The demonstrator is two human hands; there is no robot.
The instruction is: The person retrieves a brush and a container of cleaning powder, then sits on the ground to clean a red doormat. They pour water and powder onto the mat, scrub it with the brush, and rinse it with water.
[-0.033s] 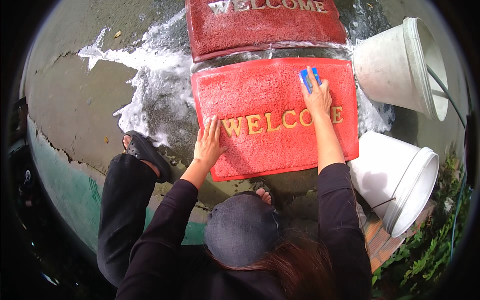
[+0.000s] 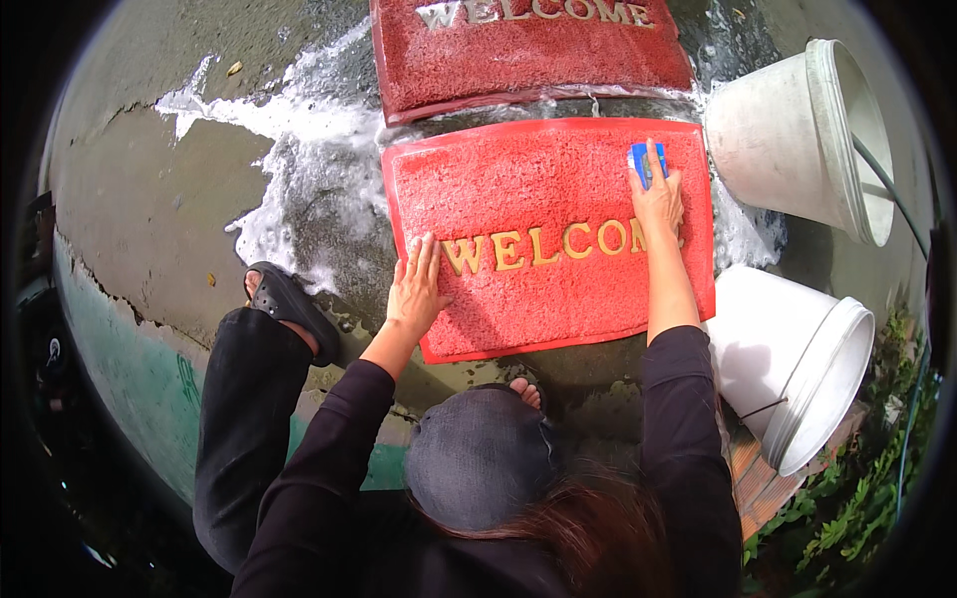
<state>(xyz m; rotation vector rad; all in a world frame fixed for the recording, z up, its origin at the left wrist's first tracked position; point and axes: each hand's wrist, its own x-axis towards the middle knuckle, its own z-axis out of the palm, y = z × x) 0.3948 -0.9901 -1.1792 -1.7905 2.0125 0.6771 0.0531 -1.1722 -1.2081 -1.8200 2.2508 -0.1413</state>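
A bright red doormat point(image 2: 558, 189) with raised yellow letters lies flat on the wet ground before me. My left hand point(image 2: 417, 289) rests on its left edge, palm down with the fingers stretched out. Near the mat's upper right part, my right hand point(image 2: 659, 199) grips a small blue block point(image 2: 640, 159) with a pale side and presses it to the pile. The underside of this block is hidden, so I cannot tell its exact kind. Beyond lies a second, darker red doormat point(image 2: 528, 65) with silvery letters, cut off by the upper rim.
Two white buckets lie tipped at the right: a far bucket point(image 2: 768, 125) with a dark hose point(image 2: 885, 179) at its mouth, and a near bucket point(image 2: 778, 344). White foam point(image 2: 299, 140) spreads over the concrete at the left. Green plants point(image 2: 847, 518) grow at the lower right.
My right hand has slid a little to the right across the mat with the blue block. My left hand stays where it was.
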